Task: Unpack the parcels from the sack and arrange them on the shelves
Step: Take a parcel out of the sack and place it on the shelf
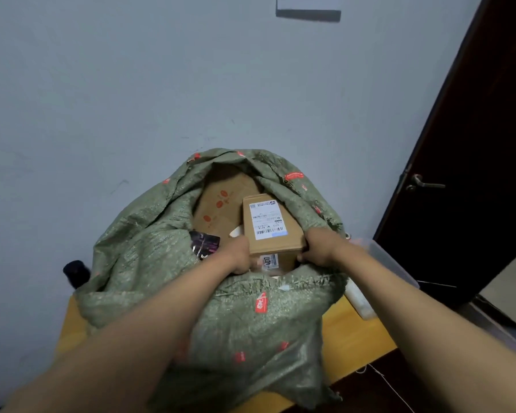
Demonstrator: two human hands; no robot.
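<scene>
Hands, left hand (239, 255) and right hand (318, 247), clamp the small stiff box (270, 225) by its near corners in the sack (251, 317); it looks light.

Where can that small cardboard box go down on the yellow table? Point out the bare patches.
Bare yellow table top shows right of the green woven sack, bordered by the clear plastic container behind it. A narrow strip lies left of the sack, below the dark object. The sack mouth is crowded: both hands, left hand and right hand, grip the small cardboard box among other parcels.
</scene>
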